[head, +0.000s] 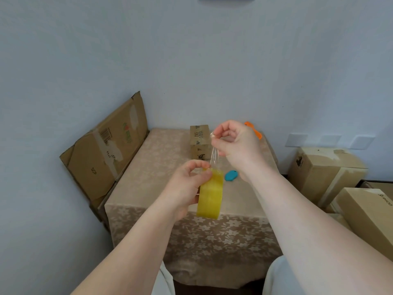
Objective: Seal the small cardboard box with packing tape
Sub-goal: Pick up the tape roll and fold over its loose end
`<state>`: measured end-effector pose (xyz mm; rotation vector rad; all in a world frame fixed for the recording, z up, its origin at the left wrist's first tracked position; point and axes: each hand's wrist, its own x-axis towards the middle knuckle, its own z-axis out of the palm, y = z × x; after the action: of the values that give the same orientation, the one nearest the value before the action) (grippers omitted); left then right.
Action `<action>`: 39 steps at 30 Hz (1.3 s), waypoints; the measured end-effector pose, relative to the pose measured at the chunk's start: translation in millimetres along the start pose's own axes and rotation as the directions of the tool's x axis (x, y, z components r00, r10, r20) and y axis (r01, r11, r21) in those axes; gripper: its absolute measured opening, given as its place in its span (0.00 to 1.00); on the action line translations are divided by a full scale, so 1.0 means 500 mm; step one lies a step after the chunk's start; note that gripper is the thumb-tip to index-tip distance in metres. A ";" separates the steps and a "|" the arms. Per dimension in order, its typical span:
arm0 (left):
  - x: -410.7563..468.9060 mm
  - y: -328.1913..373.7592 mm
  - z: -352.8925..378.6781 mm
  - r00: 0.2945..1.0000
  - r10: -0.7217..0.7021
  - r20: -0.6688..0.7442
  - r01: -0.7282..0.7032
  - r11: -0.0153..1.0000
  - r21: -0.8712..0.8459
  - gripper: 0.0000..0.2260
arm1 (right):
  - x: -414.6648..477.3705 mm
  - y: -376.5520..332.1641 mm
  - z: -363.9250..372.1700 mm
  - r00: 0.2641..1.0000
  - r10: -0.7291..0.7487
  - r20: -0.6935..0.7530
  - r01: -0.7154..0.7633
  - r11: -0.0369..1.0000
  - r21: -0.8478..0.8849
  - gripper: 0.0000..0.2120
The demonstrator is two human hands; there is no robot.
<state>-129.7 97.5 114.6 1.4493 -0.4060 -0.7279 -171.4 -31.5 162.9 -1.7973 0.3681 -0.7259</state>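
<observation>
The left hand (187, 188) grips a yellowish roll of packing tape (210, 194) held on edge above the near part of the worktop (161, 167), its fingers (202, 177) curled over the top of the roll and pressed against it. The right hand (236, 143) is raised toward one o'clock from the roll, thumb and forefinger pinching the free end of a clear strip of tape (214, 155) that stretches down to the roll; the other fingers of that hand are loosely curled.

The small cardboard box (200, 141) stands at the far side of the worktop, at twelve o'clock from the roll and well apart from it, partly behind the right hand, with printed lettering on its top. Neither hand touches it.

A small turquoise object (231, 175) lies on the patterned cloth just at three o'clock of the roll's top, beside the right wrist. An orange object (254, 129) peeks out behind the right hand at the far right corner. A flattened cardboard carton (106, 150) leans against the wall at nine o'clock of the worktop, and several closed cartons (325, 173) sit on the floor at three o'clock.
</observation>
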 end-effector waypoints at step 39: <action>0.219 -0.140 -0.029 0.980 0.116 -0.161 -0.061 0.948 0.312 0.08 | 0.099 0.254 0.019 0.932 0.289 0.217 -0.296 0.955 0.001 0.18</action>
<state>-54.7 37.9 25.2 1.7612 -0.4570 -0.4707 -114.8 -96.5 57.0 -1.7204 0.4635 -0.3227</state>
